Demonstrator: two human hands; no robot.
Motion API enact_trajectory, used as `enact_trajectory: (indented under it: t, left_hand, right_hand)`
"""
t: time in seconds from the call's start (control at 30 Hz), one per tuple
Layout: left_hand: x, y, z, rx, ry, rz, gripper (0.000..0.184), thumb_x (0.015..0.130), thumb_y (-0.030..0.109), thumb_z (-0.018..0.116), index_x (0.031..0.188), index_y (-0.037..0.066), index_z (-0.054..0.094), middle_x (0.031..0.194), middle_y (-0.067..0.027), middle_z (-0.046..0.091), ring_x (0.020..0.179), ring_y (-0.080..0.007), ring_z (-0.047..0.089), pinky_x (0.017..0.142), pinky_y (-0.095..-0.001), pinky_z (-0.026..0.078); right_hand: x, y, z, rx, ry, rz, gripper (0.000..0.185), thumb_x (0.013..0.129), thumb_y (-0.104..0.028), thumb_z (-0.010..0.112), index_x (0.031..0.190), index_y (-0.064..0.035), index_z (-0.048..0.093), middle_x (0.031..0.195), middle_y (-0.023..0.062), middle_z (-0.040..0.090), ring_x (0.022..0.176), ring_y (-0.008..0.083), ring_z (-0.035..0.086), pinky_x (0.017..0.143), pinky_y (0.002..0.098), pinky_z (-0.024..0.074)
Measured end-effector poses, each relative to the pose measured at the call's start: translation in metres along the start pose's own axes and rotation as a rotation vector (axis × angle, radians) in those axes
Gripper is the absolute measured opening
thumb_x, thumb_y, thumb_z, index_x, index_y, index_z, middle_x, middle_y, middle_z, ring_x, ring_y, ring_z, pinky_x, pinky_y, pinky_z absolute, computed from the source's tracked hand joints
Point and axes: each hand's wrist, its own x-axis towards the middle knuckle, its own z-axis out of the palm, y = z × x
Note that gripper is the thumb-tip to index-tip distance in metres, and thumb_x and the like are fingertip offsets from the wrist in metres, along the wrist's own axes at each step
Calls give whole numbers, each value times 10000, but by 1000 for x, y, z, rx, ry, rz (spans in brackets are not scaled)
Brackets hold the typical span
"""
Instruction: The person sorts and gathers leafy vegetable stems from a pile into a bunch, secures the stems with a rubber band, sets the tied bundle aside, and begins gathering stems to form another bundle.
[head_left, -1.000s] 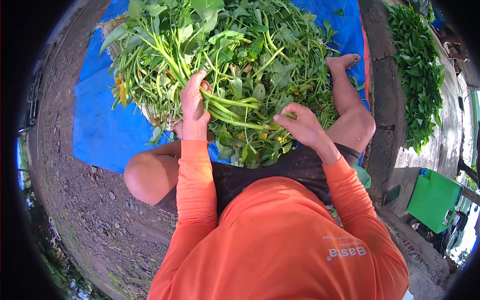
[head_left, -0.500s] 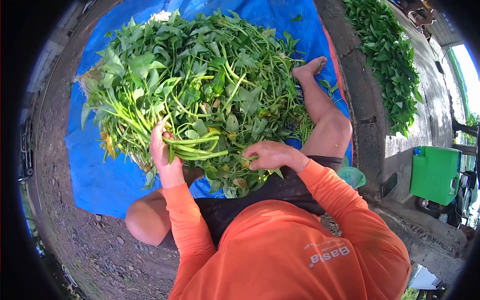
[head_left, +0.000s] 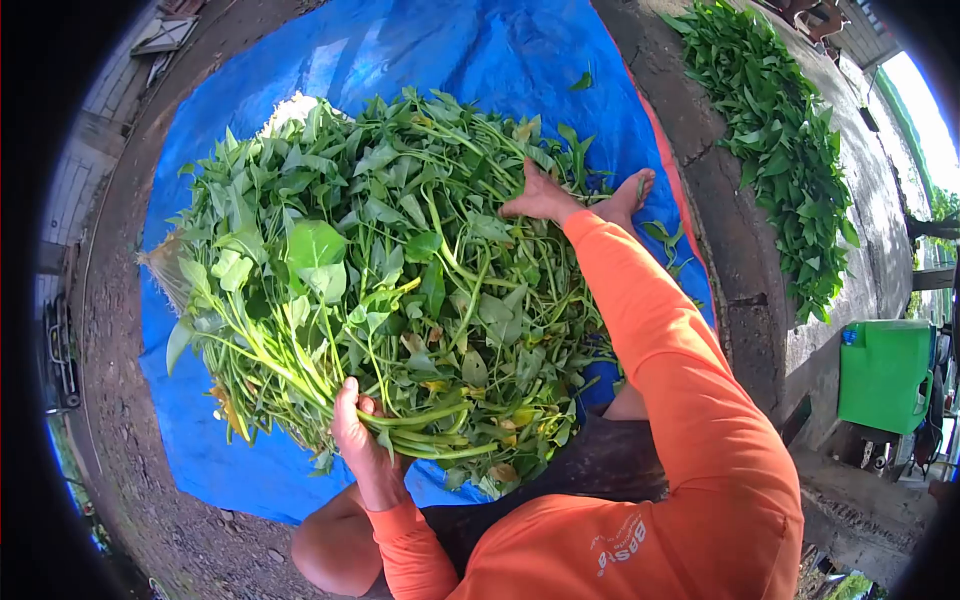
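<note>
A bundle of long green stems (head_left: 430, 435) with leafy tops is gripped in my left hand (head_left: 365, 432), its cut ends pointing right. My right hand (head_left: 540, 194) reaches over the far right part of the leafy heap (head_left: 390, 215), fingers spread at the greens; its fingertips are partly among the leaves. Under the heap lies a blue tarp (head_left: 480, 60). A few yellowed leaves (head_left: 520, 415) show near the stem ends.
My bare foot (head_left: 630, 192) rests on the tarp beside my right hand. A long pile of leafy greens (head_left: 775, 160) lies on concrete at the right. Below it stands a green plastic container (head_left: 880, 375). Gravelly ground (head_left: 130, 410) borders the tarp on the left.
My right hand has moved from beside the stem ends, where it held a small green piece, forward to the far right of the heap. My left hand still grips the bundle. The view has shifted.
</note>
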Motion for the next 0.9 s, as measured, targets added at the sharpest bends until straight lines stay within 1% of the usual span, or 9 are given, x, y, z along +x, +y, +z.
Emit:
enact_trajectory:
  t: [0.07,0.1,0.2,0.33,0.37,0.5,0.6,0.77,0.9]
  left_hand:
    - [-2,4,12,-3,13,-21,280,985,310,786,913,173,553,683,53,461,580,-71,434,530,-250,370]
    - [0,6,14,21,19,-10,345,1008,320,754,819,142,527,678,28,468,541,-101,444,489,-285,394]
    - [5,4,11,93,20,4,369,1002,331,758,792,143,519,673,20,455,545,-110,444,494,-286,401]
    - [6,1,9,93,-24,-10,353,987,323,767,785,138,544,675,11,455,569,-117,457,517,-289,385]
    - [4,0,10,96,-21,-16,356,993,327,760,786,146,533,671,20,436,567,-110,436,513,-287,365]
    - [2,2,6,67,-16,1,365,1006,328,742,774,182,500,643,58,356,548,-87,347,500,-279,287]
    - [-1,7,-1,42,-31,18,355,1001,319,745,771,193,506,636,63,349,540,-85,339,499,-280,278]
    - [-9,18,-20,-17,-75,45,246,978,317,780,884,154,622,646,43,441,563,-95,442,532,-257,348]
    - [-9,19,-47,-105,-115,95,240,957,316,804,907,132,657,645,22,496,551,-107,489,506,-280,386]
  right_hand:
    - [16,-2,12,-78,-148,140,1200,817,-463,847,1686,9,167,1615,289,488,1490,430,494,1253,469,382]
    - [27,2,14,-3,-137,146,1249,818,-453,847,1692,20,90,1585,293,522,1455,447,531,1224,488,415]
    - [27,-10,-4,3,-160,283,1276,823,-451,842,1691,74,68,1568,327,527,1421,435,567,1194,457,452]
    - [13,-14,6,-109,-164,124,1078,849,-358,815,1662,31,222,1438,324,630,1320,458,634,1144,496,486]
    - [13,-15,3,-131,-167,84,966,866,-276,793,1640,4,287,1390,337,648,1289,482,643,1117,515,500]
    - [9,-35,-42,-213,24,-75,546,879,-174,711,1361,14,536,1265,321,714,1210,507,677,1048,557,534]
    - [-9,-72,-96,-294,2,-101,492,865,-169,701,1308,17,592,1249,321,720,1193,500,684,1036,555,540]
    - [-61,-136,-174,-206,179,-247,696,820,-225,778,1450,8,597,1236,306,737,1170,421,726,1009,498,568]
    - [-139,-196,-222,-2,185,-171,778,811,-248,811,1509,0,571,1214,265,756,1129,327,756,989,421,580]
